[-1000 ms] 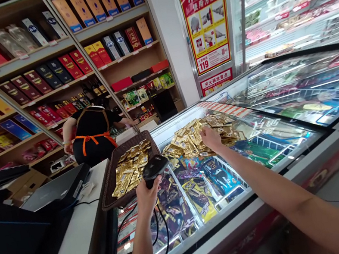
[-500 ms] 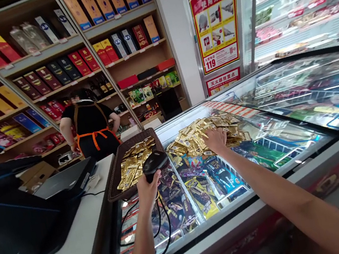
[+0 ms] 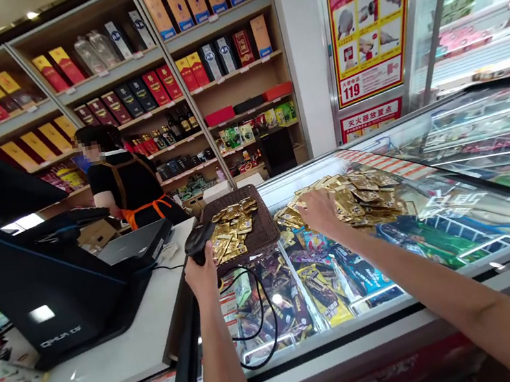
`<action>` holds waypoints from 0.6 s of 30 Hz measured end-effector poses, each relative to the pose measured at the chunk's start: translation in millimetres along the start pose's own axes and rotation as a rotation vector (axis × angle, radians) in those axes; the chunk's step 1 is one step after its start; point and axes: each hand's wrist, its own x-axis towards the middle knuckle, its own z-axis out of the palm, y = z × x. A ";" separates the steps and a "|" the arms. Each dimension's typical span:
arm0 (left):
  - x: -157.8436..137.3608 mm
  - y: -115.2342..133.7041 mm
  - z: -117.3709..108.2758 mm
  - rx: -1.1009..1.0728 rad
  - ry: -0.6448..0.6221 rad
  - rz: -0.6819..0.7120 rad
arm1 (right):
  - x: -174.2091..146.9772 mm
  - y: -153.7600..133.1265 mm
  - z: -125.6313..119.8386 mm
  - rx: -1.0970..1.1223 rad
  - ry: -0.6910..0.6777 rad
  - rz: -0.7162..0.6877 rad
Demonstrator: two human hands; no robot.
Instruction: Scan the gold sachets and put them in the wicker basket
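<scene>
The left grip [image 3: 201, 274] is wrapped round a black plastic handheld scanner [image 3: 198, 239]; the right grip [image 3: 320, 211] is over flat gold-foil packets [image 3: 368, 196], its closure unclear.

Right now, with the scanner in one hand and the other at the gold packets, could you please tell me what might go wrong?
The scanner in the left hand trails a looped cord over the freezer, close to the basket, where it could snag. The gold packets at the right hand lie loose and overlapping, so some might slide off the pile.
</scene>
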 end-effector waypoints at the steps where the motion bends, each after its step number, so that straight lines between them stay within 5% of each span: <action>1: 2.5 -2.1 -2.6 -0.004 0.016 -0.018 | 2.0 -16.8 2.1 0.015 -0.021 -0.061; 5: 6.8 -8.4 -7.3 -0.024 0.046 -0.064 | 12.0 -88.4 19.8 0.094 -0.176 -0.297; 9: 7.2 -13.7 -7.5 -0.012 0.045 -0.056 | 25.4 -152.3 47.5 0.137 -0.471 -0.476; 14: 6.2 -18.6 -6.5 0.013 0.015 -0.034 | 39.3 -206.4 83.1 0.127 -0.632 -0.458; 18: 4.4 -19.1 -4.3 -0.021 0.023 -0.046 | 40.3 -228.4 103.4 0.104 -0.723 -0.301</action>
